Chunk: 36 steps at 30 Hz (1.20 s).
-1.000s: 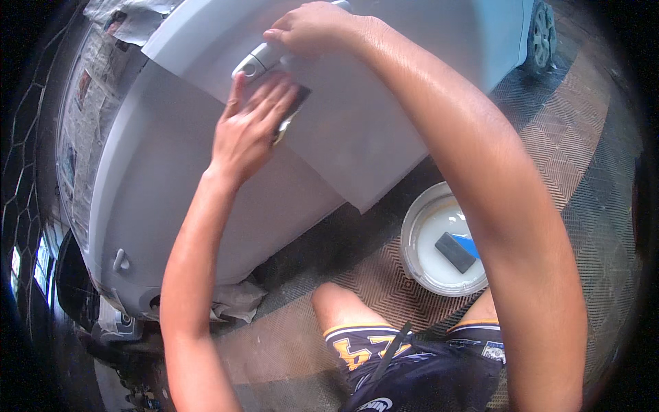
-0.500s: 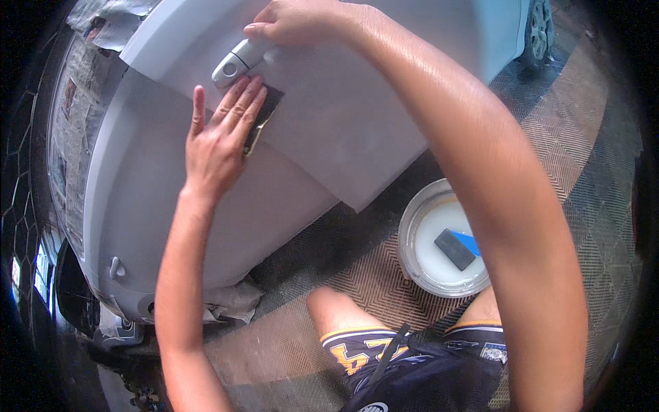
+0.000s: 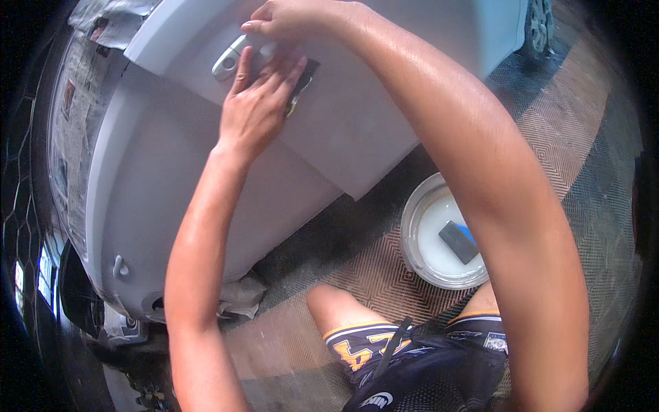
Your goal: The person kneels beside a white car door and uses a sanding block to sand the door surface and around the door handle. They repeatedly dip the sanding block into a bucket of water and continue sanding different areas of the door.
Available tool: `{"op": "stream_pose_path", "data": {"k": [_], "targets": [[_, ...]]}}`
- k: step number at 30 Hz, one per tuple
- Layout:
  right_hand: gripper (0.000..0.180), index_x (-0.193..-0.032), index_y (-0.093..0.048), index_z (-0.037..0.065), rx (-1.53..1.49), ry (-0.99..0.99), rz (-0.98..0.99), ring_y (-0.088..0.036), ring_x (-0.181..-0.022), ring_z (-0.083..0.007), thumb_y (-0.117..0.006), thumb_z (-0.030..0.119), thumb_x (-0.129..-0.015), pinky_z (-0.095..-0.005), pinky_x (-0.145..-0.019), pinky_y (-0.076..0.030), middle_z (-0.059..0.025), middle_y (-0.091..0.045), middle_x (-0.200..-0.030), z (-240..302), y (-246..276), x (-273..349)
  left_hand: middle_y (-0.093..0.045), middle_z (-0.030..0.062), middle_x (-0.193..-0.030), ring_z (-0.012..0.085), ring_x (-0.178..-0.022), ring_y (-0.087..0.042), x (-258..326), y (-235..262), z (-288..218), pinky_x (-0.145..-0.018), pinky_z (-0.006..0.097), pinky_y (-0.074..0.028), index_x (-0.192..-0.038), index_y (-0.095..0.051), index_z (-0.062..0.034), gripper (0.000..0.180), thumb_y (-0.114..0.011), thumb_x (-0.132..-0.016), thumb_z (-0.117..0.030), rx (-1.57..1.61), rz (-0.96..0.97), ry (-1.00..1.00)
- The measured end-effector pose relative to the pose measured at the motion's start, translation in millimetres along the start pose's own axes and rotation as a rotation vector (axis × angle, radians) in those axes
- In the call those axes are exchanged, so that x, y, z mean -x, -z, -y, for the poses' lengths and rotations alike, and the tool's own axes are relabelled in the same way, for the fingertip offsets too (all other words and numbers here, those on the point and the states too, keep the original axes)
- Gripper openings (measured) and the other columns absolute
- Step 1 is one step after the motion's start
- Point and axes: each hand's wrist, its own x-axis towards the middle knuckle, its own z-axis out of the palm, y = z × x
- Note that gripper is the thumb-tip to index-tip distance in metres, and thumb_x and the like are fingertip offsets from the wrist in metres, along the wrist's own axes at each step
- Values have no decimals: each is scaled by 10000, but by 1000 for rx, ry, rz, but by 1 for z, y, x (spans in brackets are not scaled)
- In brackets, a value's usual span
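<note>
While our left hand lies flat on a dark sheet, our right hand curls at the door handle, clamped or not we cannot tell.
Near the car door's left edge, tilted pressure could snag the sheet on the handle; left hand and sheet sit further right than before.

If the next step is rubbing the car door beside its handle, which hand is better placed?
Probably the left hand: it lies over the dark sheet on the car door, beside the door handle. The right hand seems occupied at the handle.
</note>
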Motion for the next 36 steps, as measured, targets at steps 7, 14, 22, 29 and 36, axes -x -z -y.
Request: {"op": "stream_pose_path", "data": {"k": [7,14,22,29,36], "targets": [[477,-1281,-724,144,16,-27,-58,-656,-1226,-310,-431,443,-1052,-462,-1082,-452,-133,-724,-1267,7,13,22,-495,-41,-1581,85,-1476,-419,9,-7,-14,-1320,484,57,-1565,-438,-237,520,-472,-1052,-165,-56,-52,92],[489,-1294,-719,159,44,-104,9,-642,-1250,-304,-420,462,-1054,-453,-1096,-444,-127,-718,-1284,5,23,20,-530,-36,-1551,80,-1468,-428,25,-3,23,-1328,478,31,-1544,-466,-244,567,-554,-997,-127,-6,-90,-32],[475,-1297,-721,233,69,-46,16,-656,-1242,-273,-401,486,-1054,-534,-1070,-428,-93,-720,-1296,-8,3,4,-502,-59,-1574,85,-1471,-426,23,11,35,-1331,479,32,-1545,-453,-249,589,-582,-982,-138,-94,-23,-113],[470,-1282,-727,168,7,-135,40,-647,-1238,-309,-435,454,-1049,-448,-1068,-464,-121,-716,-1290,25,22,15,-550,-63,-1532,87,-1456,-448,-1,9,18,-1329,474,28,-1522,-492,-247,548,-588,-993,-137,14,5,-77],[457,-1292,-722,235,6,-73,-59,-675,-1195,-314,-453,506,-1041,-452,-1072,-496,-112,-729,-1257,6,-13,-1,-537,90,-1548,200,-1512,-398,4,-13,-54,-1308,556,-57,-1503,-528,-108,557,-551,-950,-169,-284,-70,116]]}}
